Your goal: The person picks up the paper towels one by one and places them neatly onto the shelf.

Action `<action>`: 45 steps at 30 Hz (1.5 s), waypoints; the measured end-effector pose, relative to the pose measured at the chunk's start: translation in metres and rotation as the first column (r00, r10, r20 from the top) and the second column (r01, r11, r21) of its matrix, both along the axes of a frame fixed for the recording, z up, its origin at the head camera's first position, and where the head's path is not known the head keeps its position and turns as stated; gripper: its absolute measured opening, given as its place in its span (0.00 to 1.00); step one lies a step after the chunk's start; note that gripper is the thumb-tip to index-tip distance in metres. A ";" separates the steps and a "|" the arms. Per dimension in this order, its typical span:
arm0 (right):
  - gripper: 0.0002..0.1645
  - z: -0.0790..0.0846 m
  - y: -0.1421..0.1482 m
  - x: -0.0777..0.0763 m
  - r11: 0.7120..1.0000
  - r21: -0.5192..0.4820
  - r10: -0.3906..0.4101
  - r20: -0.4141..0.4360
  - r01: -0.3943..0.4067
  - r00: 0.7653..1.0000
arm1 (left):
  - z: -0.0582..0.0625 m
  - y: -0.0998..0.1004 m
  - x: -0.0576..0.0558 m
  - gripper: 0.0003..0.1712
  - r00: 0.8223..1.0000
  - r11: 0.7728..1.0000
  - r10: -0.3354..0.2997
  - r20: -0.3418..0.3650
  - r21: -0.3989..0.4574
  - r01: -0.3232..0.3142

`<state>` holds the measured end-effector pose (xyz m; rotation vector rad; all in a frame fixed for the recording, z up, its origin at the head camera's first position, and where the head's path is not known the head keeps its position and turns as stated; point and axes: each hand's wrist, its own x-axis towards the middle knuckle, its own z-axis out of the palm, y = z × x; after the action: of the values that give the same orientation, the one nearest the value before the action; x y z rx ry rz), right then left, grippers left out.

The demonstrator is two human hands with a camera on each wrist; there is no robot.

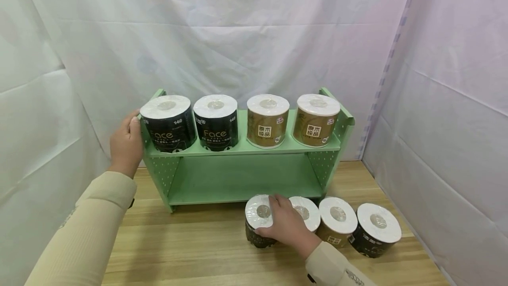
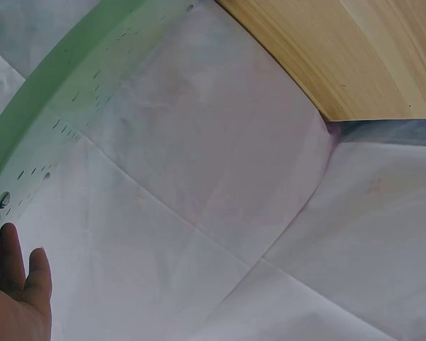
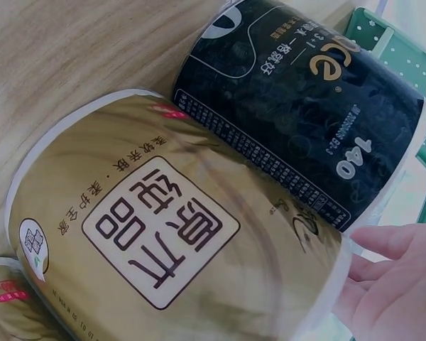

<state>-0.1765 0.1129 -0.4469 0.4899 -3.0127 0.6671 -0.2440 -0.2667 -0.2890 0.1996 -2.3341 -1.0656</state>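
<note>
My left hand [image 1: 127, 144] grips the left side panel of a green two-tier shelf [image 1: 246, 180]; in the left wrist view some of its fingers [image 2: 37, 280] stand loosely beside the perforated panel [image 2: 64, 117]. On the wood table, my right hand [image 1: 286, 224] spans the top of a black-wrapped toilet paper roll [image 1: 254, 233], its thumb at the front rim. A gold-wrapped roll [image 3: 156, 234] stands right beside that one, partly hidden by the hand in the head view. Further right are another gold roll [image 1: 337, 215] and a black roll [image 1: 379, 228].
Along the shelf's upper tier stand two black rolls [image 1: 168, 129] [image 1: 216, 129] at left and two gold rolls [image 1: 267, 122] [image 1: 316, 122] at right. White cloth [image 1: 238, 34] hangs behind and at both sides. The wood table [image 1: 190, 246] extends in front.
</note>
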 end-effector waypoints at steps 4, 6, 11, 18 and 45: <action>0.65 0.001 0.000 -0.002 1.000 0.002 0.009 0.025 -0.009 1.000 | -0.001 0.000 0.000 0.31 1.000 1.000 0.002 -0.004 -0.005 -0.002; 0.66 0.001 0.000 -0.003 1.000 0.004 0.011 0.037 -0.011 0.999 | -0.001 0.000 0.000 0.31 1.000 1.000 0.002 -0.007 -0.005 -0.002; 0.68 0.000 0.001 -0.003 1.000 0.000 0.002 0.056 -0.002 0.998 | -0.001 0.000 -0.001 0.31 1.000 1.000 0.001 -0.010 0.002 -0.001; 0.69 -0.002 0.001 -0.003 1.000 -0.004 -0.013 0.058 0.013 0.998 | -0.001 -0.001 -0.001 0.30 1.000 1.000 0.010 -0.016 -0.003 -0.010; 0.59 0.003 -0.005 -0.003 1.000 0.005 -0.031 0.072 0.031 0.997 | 0.000 0.000 0.000 0.31 1.000 1.000 0.003 0.003 0.017 -0.003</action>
<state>-0.1799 0.1075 -0.4444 0.4280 -3.0822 0.6910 -0.2443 -0.2670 -0.2889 0.2106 -2.3273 -1.0848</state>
